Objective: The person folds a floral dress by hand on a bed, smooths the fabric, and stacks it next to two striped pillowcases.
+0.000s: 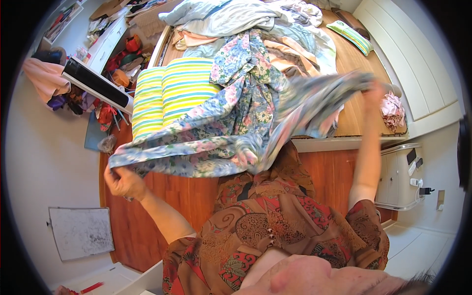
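Observation:
A blue floral cloth (pixel 248 105) with pink and white flowers stretches between my two hands, and its far part lies over the bed's edge. Whether it is a garment or a cover, I cannot tell. At the lower left, my left hand (pixel 123 183) pinches one corner between thumb and fingers. My right hand (pixel 374 93), raised at the right and smeared by motion, grips the other end. The cloth's right part is blurred and twisted, while its middle sags in front of my lap. Two striped pillows (pixel 189 91) in yellow, green and blue lie partly under its left side.
Crumpled bedding (pixel 231 19) heaps up on the wooden bed board (pixel 361 59). A small striped pillow (pixel 350 37) and a pink bundle (pixel 392 110) lie at the right. To the left stand a long black-and-white panel (pixel 97 83) and cluttered shelves. A whiteboard (pixel 81 233) leans lower left.

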`<state>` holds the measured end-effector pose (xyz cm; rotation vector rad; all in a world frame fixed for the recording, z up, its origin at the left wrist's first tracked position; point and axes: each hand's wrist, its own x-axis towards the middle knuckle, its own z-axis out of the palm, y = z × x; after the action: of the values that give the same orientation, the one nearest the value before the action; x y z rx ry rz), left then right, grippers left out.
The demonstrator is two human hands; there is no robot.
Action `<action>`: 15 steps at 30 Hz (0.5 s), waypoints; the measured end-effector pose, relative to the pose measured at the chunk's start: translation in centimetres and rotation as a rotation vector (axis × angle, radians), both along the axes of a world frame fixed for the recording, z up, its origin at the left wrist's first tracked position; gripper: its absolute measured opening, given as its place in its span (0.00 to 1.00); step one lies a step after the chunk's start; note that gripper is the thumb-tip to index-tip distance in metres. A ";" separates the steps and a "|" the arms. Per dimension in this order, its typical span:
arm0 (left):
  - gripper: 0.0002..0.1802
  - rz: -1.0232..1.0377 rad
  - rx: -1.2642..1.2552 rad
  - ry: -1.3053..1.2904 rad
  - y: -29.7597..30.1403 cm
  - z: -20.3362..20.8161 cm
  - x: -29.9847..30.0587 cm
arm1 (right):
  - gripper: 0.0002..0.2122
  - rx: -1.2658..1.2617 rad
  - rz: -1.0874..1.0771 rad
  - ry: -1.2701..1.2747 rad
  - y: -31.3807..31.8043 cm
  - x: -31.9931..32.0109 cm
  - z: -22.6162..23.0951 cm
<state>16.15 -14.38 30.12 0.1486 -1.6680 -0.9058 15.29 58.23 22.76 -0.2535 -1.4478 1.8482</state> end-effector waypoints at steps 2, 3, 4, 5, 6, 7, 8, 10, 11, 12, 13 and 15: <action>0.08 -0.173 0.221 0.183 -1.1 1.2 0.3 | 0.11 0.029 -0.300 0.333 6.1 3.1 9.5; 0.08 -0.116 0.270 0.186 -1.4 1.5 0.5 | 0.11 0.154 -0.483 0.335 6.7 4.8 11.7; 0.09 -0.056 0.319 0.187 -1.7 1.6 0.9 | 0.11 0.276 -0.640 0.288 6.8 5.8 13.1; 0.10 -0.014 0.377 0.138 -1.8 1.3 1.1 | 0.12 0.391 -0.755 0.208 6.7 6.1 13.4; 0.10 -0.019 0.383 0.135 -1.6 0.8 1.0 | 0.13 0.500 -0.810 0.109 6.4 6.3 12.9; 0.10 -0.037 0.363 0.094 -1.4 0.5 0.7 | 0.15 0.614 -0.828 -0.013 6.3 6.2 11.0; 0.10 -0.054 0.344 0.053 -1.0 -0.2 0.5 | 0.17 0.737 -0.815 -0.126 5.8 5.8 8.1; 0.10 -0.158 0.325 0.053 -0.1 -0.6 -0.1 | 0.24 0.987 -0.773 -0.318 4.3 4.4 2.0; 0.10 -0.180 0.287 0.054 0.6 -0.5 -0.3 | 0.23 0.994 -0.658 -0.434 1.3 3.9 -0.5; 0.09 -0.204 0.248 0.057 1.5 -0.2 -0.4 | 0.22 1.003 -0.544 -0.550 -1.9 3.6 -2.7; 0.08 -0.257 0.274 0.023 2.7 0.2 -0.4 | 0.19 0.813 -0.326 -0.518 -4.8 3.2 -4.8; 0.07 -0.186 0.077 -0.021 2.9 -0.1 -0.1 | 0.19 0.792 -0.082 -0.481 -15.2 2.4 -4.9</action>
<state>16.02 -11.50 30.06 0.0562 -1.6868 -1.1121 17.70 43.00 17.86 -0.3607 -2.3318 1.0548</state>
